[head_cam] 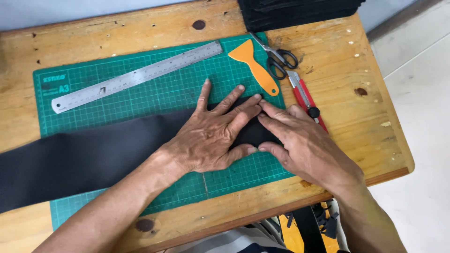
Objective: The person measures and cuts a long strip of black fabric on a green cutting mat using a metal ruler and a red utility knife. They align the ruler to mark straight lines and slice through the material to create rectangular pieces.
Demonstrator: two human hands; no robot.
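Note:
A long strip of black fabric (79, 161) lies across a green cutting mat (154, 96) on a wooden table. My left hand (211, 136) lies flat on the strip's right end, fingers spread and pressing down. My right hand (300, 145) rests beside it at the strip's right edge, its fingertips touching those of the left hand on the fabric. The end of the strip is mostly hidden under both hands.
A steel ruler (136, 76) lies slanted on the mat's upper part. An orange plastic scraper (255, 68), black-handled scissors (279, 58) and a red utility knife (304, 98) lie to the right. A stack of black material (295, 11) sits at the table's far edge (365, 56).

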